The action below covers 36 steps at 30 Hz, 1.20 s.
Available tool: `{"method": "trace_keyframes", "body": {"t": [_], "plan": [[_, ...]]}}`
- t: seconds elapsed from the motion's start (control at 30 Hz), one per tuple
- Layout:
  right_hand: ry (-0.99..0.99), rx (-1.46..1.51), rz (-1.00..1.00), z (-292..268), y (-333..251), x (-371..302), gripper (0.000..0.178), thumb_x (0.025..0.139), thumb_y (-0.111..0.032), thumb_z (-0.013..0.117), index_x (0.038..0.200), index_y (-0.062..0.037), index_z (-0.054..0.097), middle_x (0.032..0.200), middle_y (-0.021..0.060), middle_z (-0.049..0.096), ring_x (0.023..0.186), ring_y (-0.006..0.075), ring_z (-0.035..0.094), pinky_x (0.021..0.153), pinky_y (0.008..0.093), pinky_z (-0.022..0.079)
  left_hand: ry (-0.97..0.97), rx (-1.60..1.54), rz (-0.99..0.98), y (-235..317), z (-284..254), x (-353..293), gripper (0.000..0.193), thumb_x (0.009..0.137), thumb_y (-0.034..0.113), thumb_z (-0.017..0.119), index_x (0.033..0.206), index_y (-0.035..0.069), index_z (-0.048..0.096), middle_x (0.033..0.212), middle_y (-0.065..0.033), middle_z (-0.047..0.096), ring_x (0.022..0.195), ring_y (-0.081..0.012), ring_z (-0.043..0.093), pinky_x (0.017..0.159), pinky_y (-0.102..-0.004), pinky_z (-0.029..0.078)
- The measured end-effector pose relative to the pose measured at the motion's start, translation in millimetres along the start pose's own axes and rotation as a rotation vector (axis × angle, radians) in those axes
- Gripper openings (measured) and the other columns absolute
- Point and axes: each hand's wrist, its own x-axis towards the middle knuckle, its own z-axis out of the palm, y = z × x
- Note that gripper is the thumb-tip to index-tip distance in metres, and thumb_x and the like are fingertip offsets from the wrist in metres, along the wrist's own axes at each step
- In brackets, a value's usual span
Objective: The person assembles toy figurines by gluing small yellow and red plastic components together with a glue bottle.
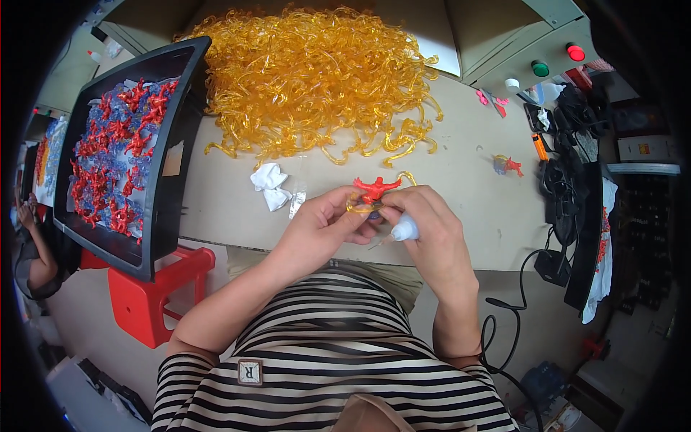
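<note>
A small red figurine (pixel 377 189) with outstretched arms is pinched in the fingers of my left hand (pixel 317 227), above the table's front edge. Its base looks purplish and is partly hidden by the fingers. A curled strip of clear yellow plastic (pixel 408 178) runs around the figurine, and the fingertips of my right hand (pixel 436 229) press at it. That same right hand also has a small white squeeze bottle (pixel 405 229) tucked in its grip, the thin tip pointing down and left. Both hands are closed and close together.
A large heap of clear yellow curled pieces (pixel 317 79) covers the far table. At left, a black tray (pixel 188 108) holds many red and purple figurines, above a red stool (pixel 137 306). Crumpled white tissue (pixel 270 186), another figurine (pixel 512 165), an orange lighter (pixel 540 147) and black cables (pixel 558 194) lie around.
</note>
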Motion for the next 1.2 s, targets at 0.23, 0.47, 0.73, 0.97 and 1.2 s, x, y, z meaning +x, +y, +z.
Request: {"method": "trace_keyframes", "body": {"t": [0.23, 0.47, 0.73, 0.97, 1.2], "plan": [[0.114, -0.090, -0.006, 15, 1, -5, 0.022, 0.068, 0.003, 0.062, 0.088, -0.0017, 0.056, 0.085, 0.0110, 0.057, 0.082, 0.0274, 0.056, 0.071, 0.0343, 0.047, 0.048, -0.066, 0.026, -6, 3, 0, 0.025, 0.091, 0.009, 0.047, 0.114, 0.000, 0.045, 0.100, -0.0093, 0.060, 0.086, -0.0131, 0.060, 0.075, -0.0245, 0.050], [0.178, -0.058, -0.093, 24, 12, -3, 0.019, 0.068, 0.003, 0.065, 0.086, -0.0007, 0.059, 0.082, 0.0106, 0.060, 0.077, 0.0245, 0.059, 0.064, 0.0319, 0.049, 0.089, -0.095, 0.027, -6, 1, 2, 0.024, 0.091, 0.009, 0.047, 0.112, -0.003, 0.046, 0.100, -0.0111, 0.060, 0.086, -0.0143, 0.060, 0.079, -0.0257, 0.050], [0.205, 0.040, -0.064, 24, 18, -3, 0.016, 0.070, 0.003, 0.066, 0.084, -0.0007, 0.060, 0.080, 0.0109, 0.061, 0.072, 0.0230, 0.060, 0.063, 0.0291, 0.049, 0.069, -0.064, 0.057, -8, -1, 4, 0.025, 0.090, 0.007, 0.048, 0.112, -0.003, 0.046, 0.101, -0.0111, 0.060, 0.087, -0.0151, 0.060, 0.079, -0.0262, 0.050], [0.117, 0.817, 0.449, 15, 20, -9, 0.026, 0.078, 0.001, 0.062, 0.103, -0.0013, 0.059, 0.084, 0.0043, 0.060, 0.078, 0.0084, 0.058, 0.066, 0.0229, 0.048, -0.065, -0.241, -0.164, 8, -7, 0, 0.030, 0.091, 0.016, 0.047, 0.119, 0.004, 0.043, 0.098, -0.0111, 0.060, 0.081, -0.0174, 0.061, 0.073, -0.0322, 0.052], [0.025, 1.013, 0.508, 26, 19, -11, 0.027, 0.076, 0.000, 0.064, 0.102, -0.0013, 0.057, 0.099, 0.0060, 0.053, 0.077, 0.0114, 0.056, 0.071, 0.0232, 0.045, -0.130, -0.661, -0.271, 1, -2, 1, 0.020, 0.090, 0.024, 0.049, 0.102, 0.008, 0.052, 0.079, -0.0005, 0.057, 0.070, -0.0122, 0.055, 0.060, -0.0306, 0.049]]}}
